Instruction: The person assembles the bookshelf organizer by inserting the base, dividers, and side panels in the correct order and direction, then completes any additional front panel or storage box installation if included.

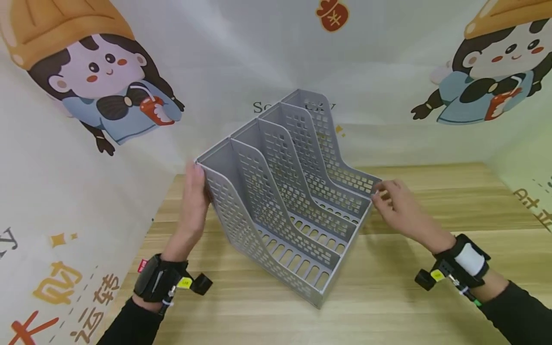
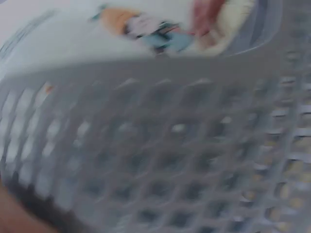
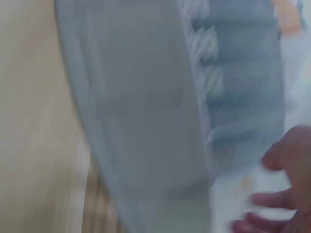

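A grey plastic file holder with several slots and perforated dividers stands turned at an angle over the table. My left hand holds it at its upper back-left corner, the thumb at the top edge; the other fingers are mostly hidden behind it. Close to the holder's far right front corner is my right hand, its fingers loosely bent. The right wrist view, though blurred, has these fingers apart from the plastic. The holder's perforated side fills the left wrist view.
Beneath the holder lies a wood-grain tabletop. A white backdrop printed with cartoon figures rises behind and at the left. Another printed panel borders the right side.
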Available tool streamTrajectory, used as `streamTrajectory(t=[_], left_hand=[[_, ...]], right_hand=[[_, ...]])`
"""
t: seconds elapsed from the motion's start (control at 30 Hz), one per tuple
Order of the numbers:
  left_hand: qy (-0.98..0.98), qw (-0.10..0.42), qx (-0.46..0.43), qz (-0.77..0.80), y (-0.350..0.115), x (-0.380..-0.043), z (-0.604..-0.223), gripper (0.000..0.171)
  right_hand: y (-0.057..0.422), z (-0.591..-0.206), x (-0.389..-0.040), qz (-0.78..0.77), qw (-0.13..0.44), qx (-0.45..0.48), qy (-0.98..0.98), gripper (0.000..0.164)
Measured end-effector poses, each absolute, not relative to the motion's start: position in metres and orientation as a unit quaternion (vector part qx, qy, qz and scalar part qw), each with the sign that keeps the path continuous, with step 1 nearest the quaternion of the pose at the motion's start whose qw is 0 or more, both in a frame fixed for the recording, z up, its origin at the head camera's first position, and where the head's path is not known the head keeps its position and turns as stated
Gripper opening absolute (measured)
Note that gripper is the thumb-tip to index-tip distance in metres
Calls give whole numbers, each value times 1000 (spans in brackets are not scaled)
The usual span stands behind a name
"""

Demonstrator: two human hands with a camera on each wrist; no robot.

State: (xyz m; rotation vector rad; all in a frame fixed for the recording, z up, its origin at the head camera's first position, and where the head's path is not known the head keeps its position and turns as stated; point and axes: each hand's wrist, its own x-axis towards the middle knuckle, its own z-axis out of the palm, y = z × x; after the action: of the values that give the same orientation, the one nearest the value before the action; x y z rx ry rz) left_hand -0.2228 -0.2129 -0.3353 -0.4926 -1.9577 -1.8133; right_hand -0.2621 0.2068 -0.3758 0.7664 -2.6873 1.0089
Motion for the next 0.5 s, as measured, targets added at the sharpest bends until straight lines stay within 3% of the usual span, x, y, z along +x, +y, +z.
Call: streamTrajectory(t=[0.07,0.13,0.27,0.4,0.5], left_hand=[[-735,245,-170,-609,-203,-210,-346,52],[-780,252,-151,-553,-193,-192,-358,65],[-855,157,-115,-481,-173,-151,-379,87],[-889,34,-116,-443,-154,-126,-392,99],[-883,9,-138,-449,-152,-134,-396,105]], right_hand=[[215,-383,-282,334,127,259,-897,43],[220,-390,-300,325,126,256,-902,56],[228,-401,-317,316,44,247,-915,64],[234,-405,-309,292,54,252,-921,46],[239,-402,-292,264,73,254,-928,25]])
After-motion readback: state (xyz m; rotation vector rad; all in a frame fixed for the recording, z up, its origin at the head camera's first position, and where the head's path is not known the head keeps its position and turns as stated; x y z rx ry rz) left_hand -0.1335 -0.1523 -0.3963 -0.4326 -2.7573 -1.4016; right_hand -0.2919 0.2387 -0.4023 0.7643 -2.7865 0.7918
